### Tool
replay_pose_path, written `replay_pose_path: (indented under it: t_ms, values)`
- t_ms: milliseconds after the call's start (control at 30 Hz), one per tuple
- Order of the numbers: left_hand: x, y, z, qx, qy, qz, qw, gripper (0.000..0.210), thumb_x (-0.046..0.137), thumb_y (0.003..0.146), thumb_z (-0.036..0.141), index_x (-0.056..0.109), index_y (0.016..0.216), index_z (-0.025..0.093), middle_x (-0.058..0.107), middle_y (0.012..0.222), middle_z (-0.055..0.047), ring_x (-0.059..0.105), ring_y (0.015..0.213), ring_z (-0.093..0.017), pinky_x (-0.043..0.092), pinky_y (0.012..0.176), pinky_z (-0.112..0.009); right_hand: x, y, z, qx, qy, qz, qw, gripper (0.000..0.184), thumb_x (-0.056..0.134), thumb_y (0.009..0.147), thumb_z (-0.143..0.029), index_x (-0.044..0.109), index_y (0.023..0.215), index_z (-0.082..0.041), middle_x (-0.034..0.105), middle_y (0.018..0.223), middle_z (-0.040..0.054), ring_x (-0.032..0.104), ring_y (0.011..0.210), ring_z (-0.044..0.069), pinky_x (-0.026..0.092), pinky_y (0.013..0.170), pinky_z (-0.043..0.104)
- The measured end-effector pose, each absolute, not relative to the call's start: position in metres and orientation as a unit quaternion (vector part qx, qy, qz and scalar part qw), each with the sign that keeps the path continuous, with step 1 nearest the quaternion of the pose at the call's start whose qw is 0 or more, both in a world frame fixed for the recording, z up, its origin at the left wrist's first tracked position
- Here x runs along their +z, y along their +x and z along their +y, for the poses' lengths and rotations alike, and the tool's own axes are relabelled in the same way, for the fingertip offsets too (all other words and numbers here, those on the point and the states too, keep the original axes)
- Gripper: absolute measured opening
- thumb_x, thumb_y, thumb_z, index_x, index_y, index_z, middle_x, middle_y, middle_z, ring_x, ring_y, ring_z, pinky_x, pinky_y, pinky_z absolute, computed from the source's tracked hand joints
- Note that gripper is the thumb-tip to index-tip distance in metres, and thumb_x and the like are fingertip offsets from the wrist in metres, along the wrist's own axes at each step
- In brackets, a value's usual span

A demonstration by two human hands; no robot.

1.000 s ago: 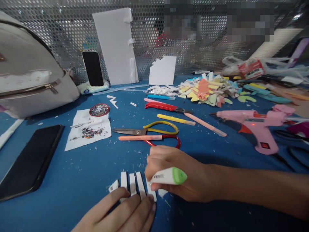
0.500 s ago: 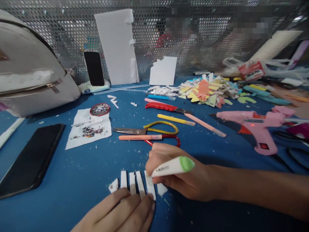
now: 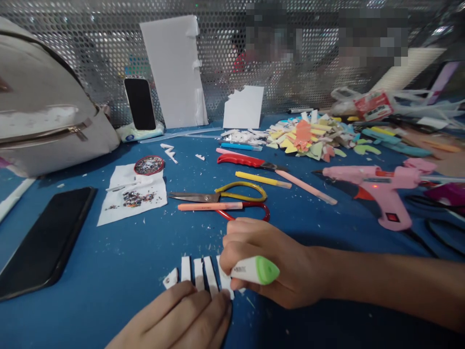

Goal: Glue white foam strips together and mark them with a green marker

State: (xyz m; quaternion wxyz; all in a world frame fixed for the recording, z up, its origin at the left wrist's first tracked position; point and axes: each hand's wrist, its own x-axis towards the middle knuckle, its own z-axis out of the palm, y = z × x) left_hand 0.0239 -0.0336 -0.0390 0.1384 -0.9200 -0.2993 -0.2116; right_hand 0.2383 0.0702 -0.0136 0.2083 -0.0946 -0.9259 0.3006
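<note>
My right hand [image 3: 292, 259] grips a white marker with a green end [image 3: 254, 270]. Its tip is hidden by my fingers, over the rightmost of several white strips [image 3: 209, 275]. My left hand [image 3: 178, 317] lies flat, fingers stretched out, pressing the lower ends of those strips to the blue table. A small white piece with a dark spot [image 3: 170, 278] sits at the left end of the row. Just beyond my right hand are yellow-and-red-handled scissors [image 3: 243, 191], with an orange pen [image 3: 209, 206] across them.
A pink glue gun [image 3: 374, 182] with a lit red light lies right. Behind are a red-handled cutter [image 3: 240, 159], colored scraps [image 3: 308, 133] and a perforated metal panel [image 3: 225, 53]. Left are a phone [image 3: 47, 235], a backpack [image 3: 54, 111] and paper with glitter-like bits [image 3: 119, 208].
My right hand has shifted slightly and the marker's green end has swung left and down, standing more toward me. The left hand keeps its place on the strips.
</note>
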Motion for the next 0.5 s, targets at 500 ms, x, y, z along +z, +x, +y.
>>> replay_pose_path:
  t_ms: [500]
  values:
    - [-0.0436, 0.0178, -0.0363, -0.186, -0.931, -0.281, 0.137, 0.034, 0.038, 0.103, 0.014, 0.069, 0.116, 0.022, 0.068, 0.122, 0.007, 0.056, 0.108, -0.012, 0.009, 0.124, -0.035, -0.0156, 0.2369, 0.0717, 0.289, -0.064, -0.93, 0.217, 0.041, 0.019, 0.107, -0.039, 0.048, 0.086, -0.019, 0.053, 0.072, 0.0007, 0.041, 0.064, 0.016, 0.033, 0.064, 0.03]
